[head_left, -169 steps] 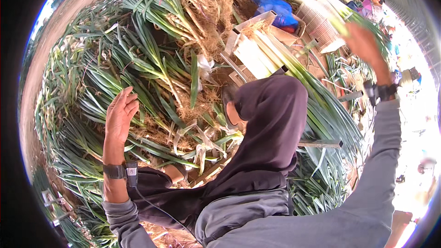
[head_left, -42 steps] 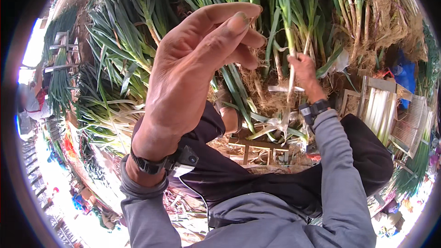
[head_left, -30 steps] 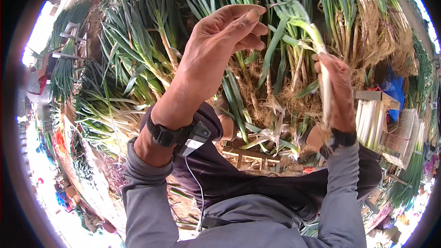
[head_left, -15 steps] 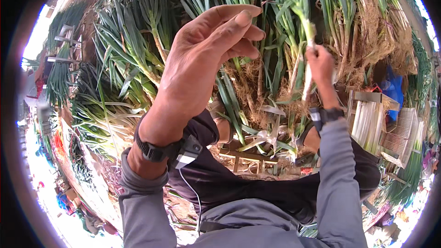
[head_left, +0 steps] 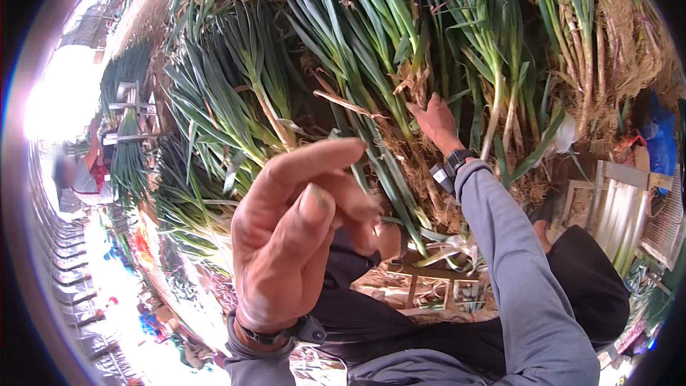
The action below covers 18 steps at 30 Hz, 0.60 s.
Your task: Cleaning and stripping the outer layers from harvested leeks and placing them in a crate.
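Observation:
Large in the foreground, my left hand (head_left: pixel 289 236) is raised with its fingers loosely curled and the thumb apart from them; nothing shows in it. Farther off, my right hand (head_left: pixel 438 126) reaches into the heap of long green onions (head_left: pixel 382 11). Its thumb and forefinger are spread beside brown, withered leaves (head_left: pixel 413 84) on one stalk. Whether the fingertips touch that stalk, I cannot tell. To the right of this hand stand pale onion stems (head_left: pixel 495 104) with green tops. Tangled roots (head_left: pixel 421 171) hang below the right hand.
A low wooden frame (head_left: pixel 432 275) lies between my legs, with peeled leaves (head_left: pixel 457 246) by it. At the right are a rack of trimmed white stems (head_left: pixel 620 207) and a blue bag (head_left: pixel 659 136). More onions hang on a metal rack (head_left: pixel 128 139) at the left.
My right hand has let go of the green onion it held and moved left into the heap. My left hand has come lower, its fingers more curled. The whole view has shifted.

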Each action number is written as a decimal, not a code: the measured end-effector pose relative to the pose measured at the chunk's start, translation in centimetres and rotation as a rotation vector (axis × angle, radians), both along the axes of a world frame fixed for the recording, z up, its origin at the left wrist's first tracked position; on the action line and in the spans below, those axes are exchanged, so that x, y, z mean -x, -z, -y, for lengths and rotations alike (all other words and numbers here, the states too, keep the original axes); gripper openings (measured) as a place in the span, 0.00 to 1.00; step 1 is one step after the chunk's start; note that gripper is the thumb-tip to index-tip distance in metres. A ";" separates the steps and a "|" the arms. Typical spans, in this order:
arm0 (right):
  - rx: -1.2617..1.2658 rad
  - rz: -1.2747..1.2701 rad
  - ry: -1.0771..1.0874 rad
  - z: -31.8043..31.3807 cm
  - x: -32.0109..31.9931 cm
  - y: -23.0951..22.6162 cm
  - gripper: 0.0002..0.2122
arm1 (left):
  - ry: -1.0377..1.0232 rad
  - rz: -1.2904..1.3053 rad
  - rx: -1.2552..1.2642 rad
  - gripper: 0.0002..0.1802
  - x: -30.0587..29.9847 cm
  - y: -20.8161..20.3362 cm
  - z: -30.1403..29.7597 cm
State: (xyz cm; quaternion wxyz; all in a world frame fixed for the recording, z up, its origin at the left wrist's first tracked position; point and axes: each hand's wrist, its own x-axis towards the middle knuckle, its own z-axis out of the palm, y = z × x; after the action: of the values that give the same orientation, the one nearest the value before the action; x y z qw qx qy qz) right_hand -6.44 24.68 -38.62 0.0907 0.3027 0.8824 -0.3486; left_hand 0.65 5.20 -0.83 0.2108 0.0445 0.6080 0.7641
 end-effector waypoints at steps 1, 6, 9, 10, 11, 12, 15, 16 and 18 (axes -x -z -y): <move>-0.101 0.028 -0.011 0.4 -0.3 0.2 0.32 | 0.001 0.002 0.019 0.27 -0.1 0.0 0.0; 0.151 -0.227 0.186 -7.6 -1.1 2.9 0.13 | -0.032 0.084 0.034 0.26 0.2 0.3 -1.4; 0.689 -0.311 0.240 -8.3 -5.2 -0.2 0.07 | -0.008 0.056 0.062 0.27 0.2 0.4 -0.1; 0.730 -0.331 0.281 -9.7 -6.8 -1.0 0.06 | 0.006 0.041 0.038 0.27 0.2 0.4 -0.3; 0.732 -0.422 0.353 -10.3 -8.0 -2.1 0.05 | 0.034 0.055 0.038 0.26 0.3 0.1 -0.4; 0.725 -0.421 0.351 -10.8 -8.7 -3.1 0.05 | 0.032 0.057 0.030 0.26 0.3 0.0 -0.5; 0.935 -0.509 0.369 -10.4 -9.7 -10.6 0.10 | 0.095 0.006 -0.072 0.24 0.2 0.4 0.7; 0.939 -0.568 0.294 -11.6 -10.2 -12.6 0.11 | 0.096 0.002 -0.091 0.24 0.1 0.4 0.7; 0.974 -0.686 0.351 -12.6 -11.0 -14.6 0.11 | 0.097 0.033 -0.083 0.23 -0.1 0.5 0.6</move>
State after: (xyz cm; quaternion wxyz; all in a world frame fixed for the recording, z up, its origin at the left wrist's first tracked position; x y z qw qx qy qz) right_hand 4.52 37.23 -24.04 -0.1291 0.2376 0.5380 -0.7984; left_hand 0.73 4.59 -1.34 0.2554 0.0701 0.5694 0.7782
